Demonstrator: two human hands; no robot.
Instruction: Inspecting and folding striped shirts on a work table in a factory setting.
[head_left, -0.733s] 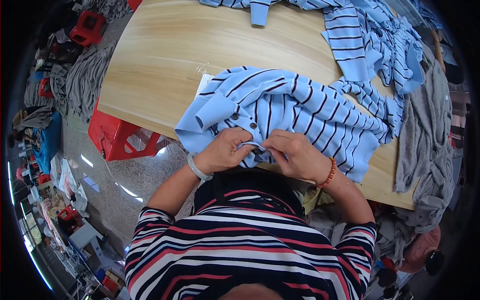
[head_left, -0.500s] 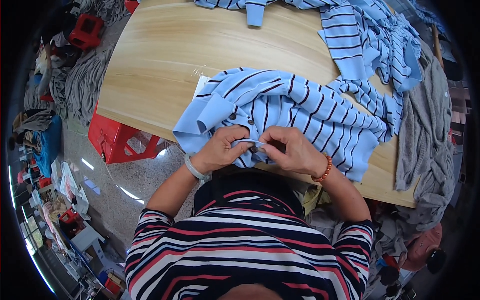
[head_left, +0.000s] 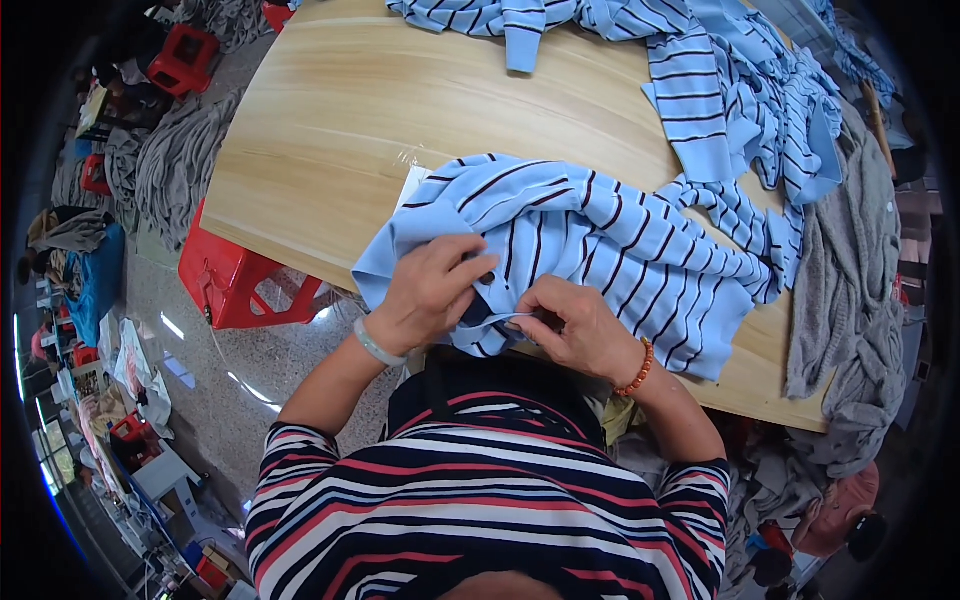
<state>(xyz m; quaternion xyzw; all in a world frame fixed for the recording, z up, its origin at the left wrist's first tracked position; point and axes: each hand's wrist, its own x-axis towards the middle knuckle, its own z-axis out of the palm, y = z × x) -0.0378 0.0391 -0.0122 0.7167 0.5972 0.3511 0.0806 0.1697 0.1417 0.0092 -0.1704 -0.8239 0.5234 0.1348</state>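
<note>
The blue striped shirt [head_left: 640, 235] lies bunched on the near side of the wooden table [head_left: 390, 95], partly at its edge. The right hand [head_left: 570, 325] has thumb and forefinger closed in a pinch on the shirt's pale front band [head_left: 491, 322]. The left hand [head_left: 430, 290] lies on the cloth by the collar, fingers half curled and parted; whether it grips anything, I cannot tell. Handling it well probably means keeping the band flat and lightly taut, without stretching the knit. Beyond lie more striped clothes [head_left: 695, 110].
</note>
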